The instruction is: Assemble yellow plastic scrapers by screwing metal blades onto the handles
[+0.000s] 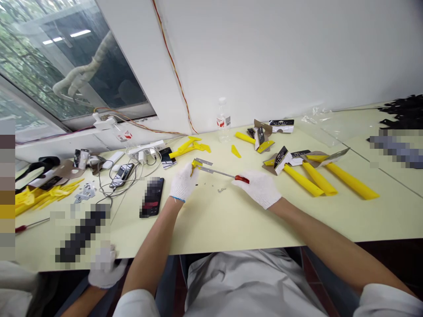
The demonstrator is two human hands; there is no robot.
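Note:
My left hand [181,184], in a white knit glove, is closed on a yellow plastic scraper part [196,164]. A flat metal plate [205,162] with holes sticks out to its right. In my gloved right hand [259,189] is a red-handled screwdriver [242,179], its shaft pointing left to the metal by my left hand. Whether the tip sits on a screw is too small to tell. Several small screws [221,190] lie on the table below the shaft. Beyond my hands lie a yellow triangular piece [235,151] and yellow scraper handles [190,147].
Yellow scrapers with card sleeves [309,176] lie to the right. A clear bottle [224,121] stands by the wall. Left are phones [152,198], tangled cables [134,182], metal plates [86,191], yellow parts [46,196] and a co-worker's gloved hand [106,270] at the table's edge.

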